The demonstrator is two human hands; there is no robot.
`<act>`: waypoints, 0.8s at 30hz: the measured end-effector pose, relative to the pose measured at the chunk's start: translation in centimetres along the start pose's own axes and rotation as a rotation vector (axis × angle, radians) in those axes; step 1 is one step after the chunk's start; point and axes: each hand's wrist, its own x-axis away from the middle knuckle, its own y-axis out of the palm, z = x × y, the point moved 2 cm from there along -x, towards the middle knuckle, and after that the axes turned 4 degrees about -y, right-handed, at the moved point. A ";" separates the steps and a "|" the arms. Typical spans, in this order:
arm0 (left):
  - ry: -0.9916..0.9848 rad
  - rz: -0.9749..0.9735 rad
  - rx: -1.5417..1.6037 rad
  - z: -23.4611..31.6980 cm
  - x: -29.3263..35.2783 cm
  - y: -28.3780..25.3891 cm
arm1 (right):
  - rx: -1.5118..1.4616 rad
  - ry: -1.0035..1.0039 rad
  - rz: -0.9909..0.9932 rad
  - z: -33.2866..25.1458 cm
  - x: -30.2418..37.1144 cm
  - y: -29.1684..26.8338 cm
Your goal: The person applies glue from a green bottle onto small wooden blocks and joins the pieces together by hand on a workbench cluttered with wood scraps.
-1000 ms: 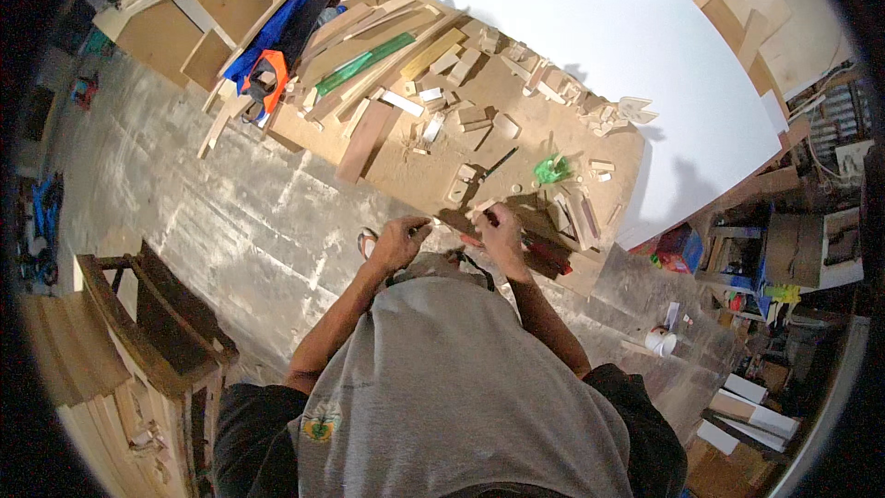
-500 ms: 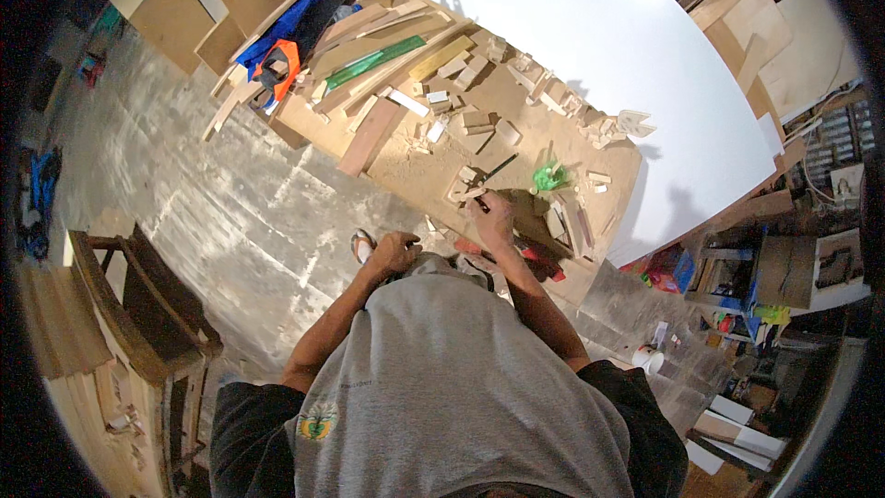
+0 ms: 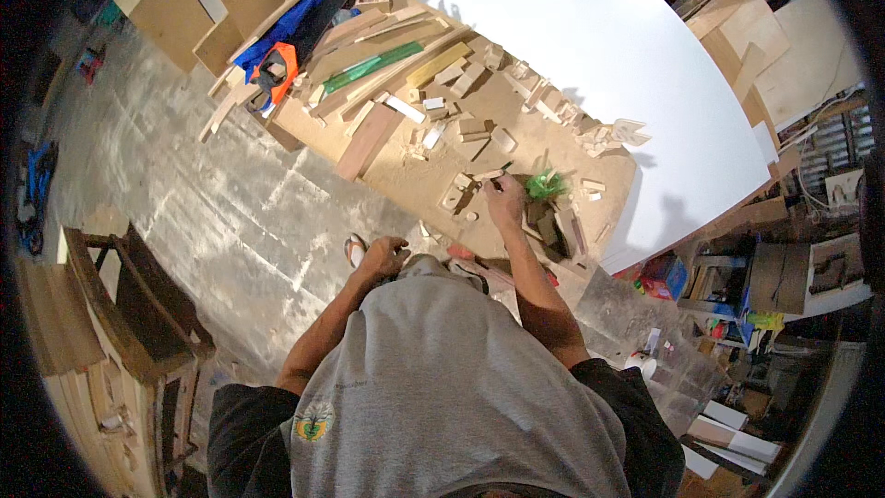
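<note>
My right hand reaches over the near part of the wooden worktable, fingers closed together. A pale sliver of wood shows at its fingertips, and a slim dark stick pokes out just beyond; I cannot make out which of them it grips. Left of this hand lies a small wooden block with dark holes, with a small round pale piece nearer me. A green bundle stands to the right. My left hand is curled in front of my body, off the table edge; its inside is hidden.
Several wood offcuts and long strips cover the table's far left, with a handsaw with an orange handle. A large white panel lies beyond. A wooden frame stands at lower left. A white bucket is on the floor at right.
My right hand has moved forward and slightly right, covering most of the slim dark stick. The small round piece now shows where that hand was. My left hand has shifted only slightly.
</note>
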 end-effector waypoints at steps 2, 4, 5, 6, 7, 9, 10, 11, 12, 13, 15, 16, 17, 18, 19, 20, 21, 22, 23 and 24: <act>-0.001 0.021 0.012 0.0 -0.1 -0.2 | 0.006 0.005 -0.022 -0.1 -0.8 0.0; 0.010 0.035 0.035 0.1 -0.5 -0.5 | 0.065 -0.014 -0.012 0.3 -1.3 0.1; -0.038 0.048 0.081 -0.3 -0.7 -0.5 | 0.069 -0.014 -0.009 0.2 -1.2 0.1; -0.086 0.060 0.126 -0.8 -1.0 -0.3 | 0.073 -0.014 -0.007 0.2 -1.1 0.2; -0.133 0.072 0.172 -1.2 -1.2 -0.2 | 0.078 -0.013 -0.003 0.2 -1.1 0.3; -0.123 0.091 0.121 -1.7 -1.9 -0.2 | 0.102 -0.015 0.049 1.5 -1.3 0.5; -0.118 0.099 0.094 -1.8 -2.2 -0.3 | 0.114 -0.014 0.077 2.4 -1.4 0.7; -0.152 0.115 0.057 -1.8 -2.3 -0.6 | 0.112 0.022 0.052 2.1 -1.5 0.8; -0.186 0.131 0.021 -1.5 -2.4 -1.1 | 0.112 0.058 0.028 1.1 -1.8 0.5; -0.220 0.146 -0.016 -1.1 -2.6 -1.6 | 0.111 0.094 0.004 0.1 -2.1 0.3; -0.194 0.167 -0.049 0.1 -3.3 -2.7 | 0.143 -0.029 0.052 -0.6 -2.5 0.1; -0.181 0.176 -0.066 0.5 -3.9 -3.1 | 0.160 -0.090 0.076 -1.0 -2.6 0.0; -0.099 0.245 -0.087 0.9 -4.5 -3.3 | 0.233 -0.149 0.045 -1.7 -2.7 -0.1; -0.017 0.313 -0.108 1.3 -5.3 -3.3 | 0.306 -0.208 0.014 -2.5 -2.9 -0.2; 0.067 0.379 -0.130 1.6 -5.9 -3.4 | 0.379 -0.266 -0.016 -3.2 -2.9 -0.3; 0.171 0.368 -0.196 2.5 -6.6 -3.6 | 0.430 -0.252 -0.090 -3.6 -3.1 -0.4; 0.276 0.355 -0.261 3.4 -7.3 -3.7 | 0.480 -0.236 -0.163 -4.1 -3.1 0.0; 0.383 0.340 -0.326 4.2 -8.0 -3.8 | 0.529 -0.218 -0.236 -4.5 -3.2 0.4; 0.412 0.236 -0.344 3.0 -9.5 -3.0 | 0.571 -0.190 -0.340 -7.1 -3.3 0.4; 0.425 0.190 -0.385 3.8 -9.9 -3.0 | 0.589 -0.205 -0.354 -6.5 -3.5 1.0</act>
